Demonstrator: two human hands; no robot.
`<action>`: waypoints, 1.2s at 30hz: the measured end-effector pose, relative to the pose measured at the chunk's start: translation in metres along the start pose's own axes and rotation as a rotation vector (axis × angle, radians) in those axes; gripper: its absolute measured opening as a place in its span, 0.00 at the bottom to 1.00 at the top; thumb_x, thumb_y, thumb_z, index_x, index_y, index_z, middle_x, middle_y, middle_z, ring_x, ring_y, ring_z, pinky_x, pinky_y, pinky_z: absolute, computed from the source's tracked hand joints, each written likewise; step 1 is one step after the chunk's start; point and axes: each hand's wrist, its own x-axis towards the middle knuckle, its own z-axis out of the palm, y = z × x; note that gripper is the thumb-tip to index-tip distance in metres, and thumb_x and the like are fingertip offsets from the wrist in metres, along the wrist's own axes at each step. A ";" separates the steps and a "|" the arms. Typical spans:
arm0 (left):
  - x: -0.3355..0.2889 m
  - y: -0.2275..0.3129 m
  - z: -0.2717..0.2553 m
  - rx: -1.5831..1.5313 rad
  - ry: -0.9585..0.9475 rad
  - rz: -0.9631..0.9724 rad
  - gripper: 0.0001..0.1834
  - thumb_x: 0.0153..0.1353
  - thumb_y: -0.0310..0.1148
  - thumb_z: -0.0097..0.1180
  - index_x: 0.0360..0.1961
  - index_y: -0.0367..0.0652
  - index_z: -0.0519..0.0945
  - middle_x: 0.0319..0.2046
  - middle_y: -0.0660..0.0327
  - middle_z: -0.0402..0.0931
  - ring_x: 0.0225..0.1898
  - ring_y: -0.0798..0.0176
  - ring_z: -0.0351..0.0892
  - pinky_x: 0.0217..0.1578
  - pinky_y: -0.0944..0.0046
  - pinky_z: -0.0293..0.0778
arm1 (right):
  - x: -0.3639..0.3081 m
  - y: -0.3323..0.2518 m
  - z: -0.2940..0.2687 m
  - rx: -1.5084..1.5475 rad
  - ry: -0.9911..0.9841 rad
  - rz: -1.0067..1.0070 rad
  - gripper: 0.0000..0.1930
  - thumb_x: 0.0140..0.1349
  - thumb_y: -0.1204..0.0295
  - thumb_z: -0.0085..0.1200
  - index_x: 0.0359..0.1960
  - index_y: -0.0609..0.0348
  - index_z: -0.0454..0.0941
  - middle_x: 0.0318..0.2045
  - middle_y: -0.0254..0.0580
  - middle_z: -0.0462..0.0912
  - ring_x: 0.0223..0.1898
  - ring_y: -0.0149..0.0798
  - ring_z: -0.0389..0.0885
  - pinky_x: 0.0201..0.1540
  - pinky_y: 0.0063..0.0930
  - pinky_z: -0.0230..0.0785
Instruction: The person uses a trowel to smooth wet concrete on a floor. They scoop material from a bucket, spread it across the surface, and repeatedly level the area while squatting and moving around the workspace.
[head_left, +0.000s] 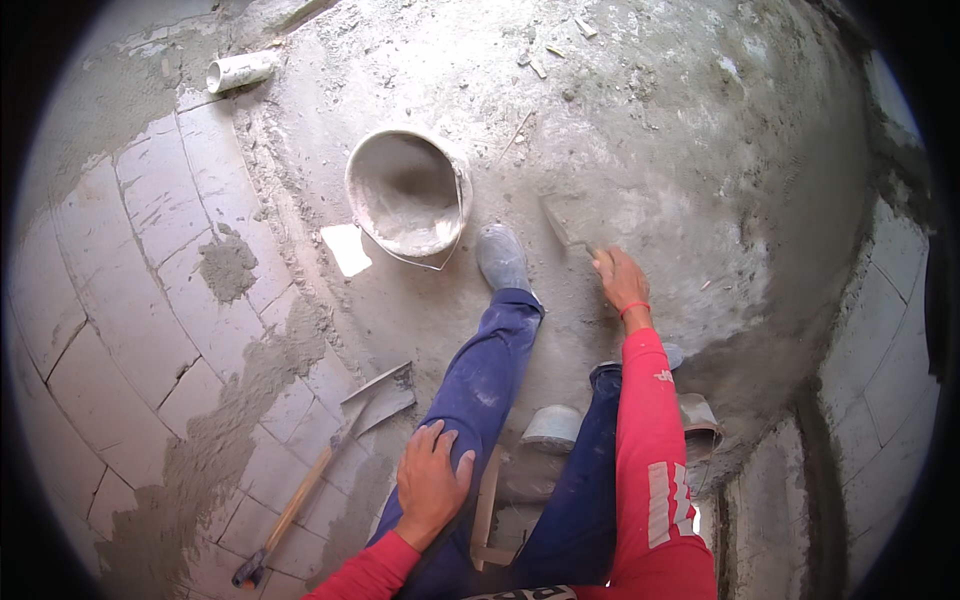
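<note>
My right hand (622,282), with a red band at the wrist, is closed round the wooden handle of a trowel (556,222). The trowel's grey blade sits low against the rough cement floor (640,190), just right of my left boot (502,258). On my left thigh, over the dusty blue trousers (490,365), my left hand (432,482) lies flat with its fingers stretched out and nothing in it. Ahead of the boot stands a mortar-coated bucket (352,185) with a wire handle; its inside is smeared with grey.
A shovel (383,402) lies at left on the mortar-smeared block surface (130,330). A mortar clump (228,266) and a white pipe piece (243,71) are farther up. A white flat scrap (347,250) lies by the bucket. Partly hidden containers (552,427) stand near my legs.
</note>
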 end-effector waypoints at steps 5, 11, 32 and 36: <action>0.011 -0.005 -0.014 -0.074 -0.035 -0.036 0.20 0.58 0.38 0.66 0.49 0.41 0.83 0.57 0.51 0.77 0.62 0.44 0.73 0.61 0.47 0.69 | -0.043 0.008 0.004 0.185 0.194 0.160 0.19 0.68 0.55 0.55 0.52 0.54 0.77 0.41 0.60 0.84 0.45 0.65 0.82 0.46 0.54 0.72; 0.025 -0.006 -0.027 -0.051 -0.052 0.020 0.21 0.59 0.40 0.66 0.49 0.41 0.83 0.58 0.52 0.77 0.63 0.44 0.72 0.61 0.45 0.68 | 0.041 -0.108 0.014 0.124 0.031 -0.036 0.19 0.69 0.54 0.54 0.52 0.53 0.77 0.42 0.61 0.84 0.45 0.65 0.82 0.47 0.55 0.73; 0.061 -0.023 -0.061 -0.179 -0.066 0.026 0.19 0.59 0.42 0.66 0.47 0.41 0.84 0.55 0.55 0.79 0.63 0.44 0.72 0.61 0.45 0.67 | 0.146 -0.140 -0.026 -0.007 0.139 0.032 0.17 0.71 0.56 0.53 0.52 0.54 0.76 0.42 0.62 0.84 0.45 0.66 0.83 0.46 0.55 0.73; 0.064 -0.021 -0.066 -0.217 -0.082 -0.004 0.19 0.59 0.42 0.66 0.47 0.42 0.84 0.55 0.56 0.79 0.64 0.45 0.71 0.61 0.45 0.67 | 0.151 -0.116 -0.061 0.125 0.391 0.221 0.17 0.71 0.56 0.53 0.52 0.53 0.76 0.41 0.61 0.85 0.45 0.65 0.83 0.47 0.55 0.73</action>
